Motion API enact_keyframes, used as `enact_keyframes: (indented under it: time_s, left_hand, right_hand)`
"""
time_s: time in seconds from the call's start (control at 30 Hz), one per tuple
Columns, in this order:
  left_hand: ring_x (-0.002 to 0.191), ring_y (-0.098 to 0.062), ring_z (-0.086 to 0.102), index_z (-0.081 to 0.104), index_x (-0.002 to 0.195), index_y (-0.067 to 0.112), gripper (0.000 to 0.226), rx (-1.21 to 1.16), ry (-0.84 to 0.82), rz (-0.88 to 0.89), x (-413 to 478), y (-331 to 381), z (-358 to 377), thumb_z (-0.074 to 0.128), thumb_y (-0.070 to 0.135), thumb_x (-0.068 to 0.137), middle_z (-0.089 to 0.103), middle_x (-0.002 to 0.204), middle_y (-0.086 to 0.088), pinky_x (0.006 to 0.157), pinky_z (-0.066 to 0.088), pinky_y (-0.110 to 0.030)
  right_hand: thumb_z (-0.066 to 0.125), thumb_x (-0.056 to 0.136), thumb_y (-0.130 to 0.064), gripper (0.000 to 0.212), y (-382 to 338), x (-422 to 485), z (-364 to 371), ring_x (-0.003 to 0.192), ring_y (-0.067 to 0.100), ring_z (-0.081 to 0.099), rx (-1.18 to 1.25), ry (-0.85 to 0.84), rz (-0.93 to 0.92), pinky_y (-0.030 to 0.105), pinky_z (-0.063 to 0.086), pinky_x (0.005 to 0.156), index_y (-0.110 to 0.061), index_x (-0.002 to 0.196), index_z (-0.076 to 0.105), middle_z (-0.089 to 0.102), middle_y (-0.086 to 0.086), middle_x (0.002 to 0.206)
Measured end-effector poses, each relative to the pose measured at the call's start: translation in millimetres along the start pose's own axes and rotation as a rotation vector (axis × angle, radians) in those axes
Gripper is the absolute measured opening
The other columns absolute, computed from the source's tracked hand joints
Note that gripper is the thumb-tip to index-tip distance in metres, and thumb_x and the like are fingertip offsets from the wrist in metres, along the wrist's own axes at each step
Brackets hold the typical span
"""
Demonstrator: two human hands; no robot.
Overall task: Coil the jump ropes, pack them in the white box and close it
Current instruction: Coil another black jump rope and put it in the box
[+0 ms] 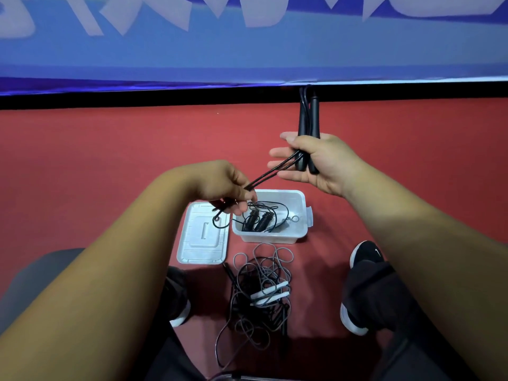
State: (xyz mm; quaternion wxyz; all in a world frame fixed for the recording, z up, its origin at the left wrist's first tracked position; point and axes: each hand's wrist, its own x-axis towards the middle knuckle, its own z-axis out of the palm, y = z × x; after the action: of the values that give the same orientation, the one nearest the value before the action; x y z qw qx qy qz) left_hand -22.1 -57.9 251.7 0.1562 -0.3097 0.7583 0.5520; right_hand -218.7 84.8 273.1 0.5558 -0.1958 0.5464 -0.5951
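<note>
My right hand [321,160] grips the two black handles [309,116] of a jump rope, which stand upright above the fist. Its black cord [270,174] runs down and left in doubled strands to my left hand [222,185], which pinches it above the white box. The cord's looped end [218,220] hangs over the lid. The white box [301,213] sits open on the red floor and holds a coiled black rope with ribbed handles [259,220]. Its white lid [202,237] lies flat to its left.
A tangled pile of grey and black ropes with white handles [264,294] lies on the red floor [110,160] in front of the box, between my two black shoes [362,259]. A blue banner [247,50] lines the far edge of the floor.
</note>
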Motion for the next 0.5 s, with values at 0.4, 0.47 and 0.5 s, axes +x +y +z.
enact_keyframes:
  time_s: [0.4,0.47,0.5]
  left_hand:
    - [0.076,-0.021,0.071,0.071,0.097,0.008,0.018,0.107,0.486,0.041,10,-8,-11,0.062,0.022,0.105,0.077,0.088,-0.014,0.077,0.063,-0.046]
    - [0.079,-0.021,0.066,0.073,0.096,0.009,0.011,0.043,0.502,0.082,14,-12,-12,0.065,0.015,0.102,0.078,0.093,-0.015,0.079,0.06,-0.045]
    - [0.08,-0.019,0.063,0.074,0.097,0.009,0.009,0.001,0.497,0.103,14,-12,-12,0.066,0.012,0.101,0.077,0.093,-0.013,0.079,0.056,-0.042]
  right_hand:
    - [0.061,0.106,-0.013,0.043,3,-8,9,0.112,0.041,0.074,-0.125,-0.262,0.216,0.034,0.065,0.083,0.013,0.14,0.052,0.073,0.031,0.12]
    - [0.059,0.107,-0.012,0.043,5,-10,10,0.115,0.042,0.073,-0.13,-0.338,0.277,0.034,0.065,0.085,0.016,0.14,0.05,0.071,0.033,0.123]
    - [0.057,0.107,-0.011,0.044,6,-11,10,0.116,0.043,0.072,-0.133,-0.382,0.303,0.035,0.065,0.085,0.017,0.14,0.048,0.069,0.034,0.125]
